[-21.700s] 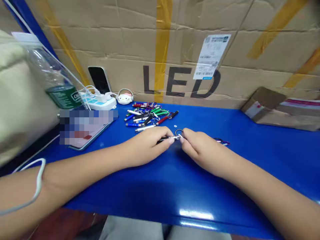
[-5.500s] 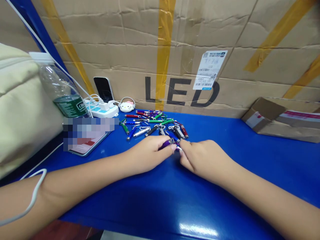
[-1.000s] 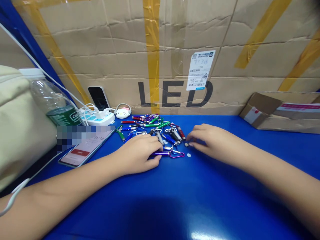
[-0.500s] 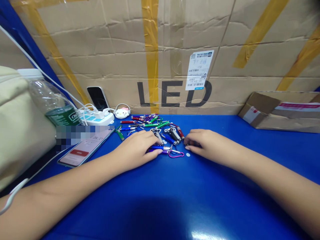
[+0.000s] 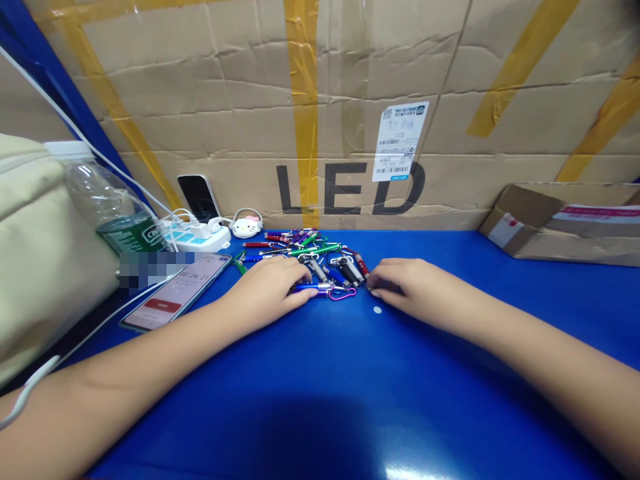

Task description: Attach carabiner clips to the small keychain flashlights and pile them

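A pile of small metal penlights with carabiner clips, red, green (image 5: 316, 249), blue, black and silver (image 5: 353, 272), lies on the blue table (image 5: 320, 373). My left hand (image 5: 275, 283) rests at the pile's near left side, its fingers closed around a blue and a purple penlight; a pink-purple carabiner (image 5: 343, 294) sticks out to their right. My right hand (image 5: 395, 280) is curled on the table at the pile's right edge, beside a red penlight (image 5: 362, 265). Whether its fingertips hold anything is too small to tell.
A phone showing a timer (image 5: 173, 297) lies left of my left hand. Behind it are a power strip (image 5: 200, 237), a bottle (image 5: 125, 227) and a beige bag (image 5: 35, 247). A big carton (image 5: 240, 120) stands behind; an open box (image 5: 530, 223) sits at right.
My left hand has moved slightly away from me and left, taking the blue and purple penlights and the carabiner closer against the pile. My right hand has barely moved.
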The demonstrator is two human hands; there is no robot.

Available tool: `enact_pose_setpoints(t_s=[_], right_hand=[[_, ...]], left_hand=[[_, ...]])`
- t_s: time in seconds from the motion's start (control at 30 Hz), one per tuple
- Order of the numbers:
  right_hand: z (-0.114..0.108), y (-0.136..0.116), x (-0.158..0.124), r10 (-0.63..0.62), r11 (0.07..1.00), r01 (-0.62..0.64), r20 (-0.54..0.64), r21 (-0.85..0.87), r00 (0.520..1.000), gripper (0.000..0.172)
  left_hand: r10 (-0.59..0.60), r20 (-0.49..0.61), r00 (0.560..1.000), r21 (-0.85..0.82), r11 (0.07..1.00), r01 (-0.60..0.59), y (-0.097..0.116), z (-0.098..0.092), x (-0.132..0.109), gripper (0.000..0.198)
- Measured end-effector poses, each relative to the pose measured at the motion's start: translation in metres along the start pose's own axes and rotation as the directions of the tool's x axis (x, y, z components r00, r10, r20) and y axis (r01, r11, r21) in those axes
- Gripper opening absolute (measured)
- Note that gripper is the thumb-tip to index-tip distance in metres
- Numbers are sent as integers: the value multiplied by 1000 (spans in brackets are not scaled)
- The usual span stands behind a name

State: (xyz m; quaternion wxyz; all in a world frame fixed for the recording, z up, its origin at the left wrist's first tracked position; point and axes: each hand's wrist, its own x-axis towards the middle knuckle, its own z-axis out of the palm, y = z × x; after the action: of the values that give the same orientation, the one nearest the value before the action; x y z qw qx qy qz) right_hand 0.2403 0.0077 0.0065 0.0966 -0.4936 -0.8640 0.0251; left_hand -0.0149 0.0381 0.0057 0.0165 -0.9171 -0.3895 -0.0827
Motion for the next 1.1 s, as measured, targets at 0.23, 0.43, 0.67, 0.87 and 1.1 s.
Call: enact_pose_setpoints(t_s=[0.23,0.43,0.67,0.87,1.1], right_hand=[[-2,3,-3,-27,999,26,41,38,999,14],[-2,2,-4,-44,997,41,49,68,998,14],[-7,0,-7,-17,995,5,110,103,994,8],[3,1,-2,48,996,-54,95,71,994,9],[23,-6,6,118,993,-119,-122,3,985,20]], left_hand=[[-56,-20,998,6,998,57,-7,0,3,34],[-58,-45,997,47,997,60,-9,0,4,34],[-231,-145,962,299,917,265,-25,-32,-3,38],[-345,-7,939,415,853,317,-49,-26,-7,64],[-369,168,914,93,929,358,-43,12,2,85]])
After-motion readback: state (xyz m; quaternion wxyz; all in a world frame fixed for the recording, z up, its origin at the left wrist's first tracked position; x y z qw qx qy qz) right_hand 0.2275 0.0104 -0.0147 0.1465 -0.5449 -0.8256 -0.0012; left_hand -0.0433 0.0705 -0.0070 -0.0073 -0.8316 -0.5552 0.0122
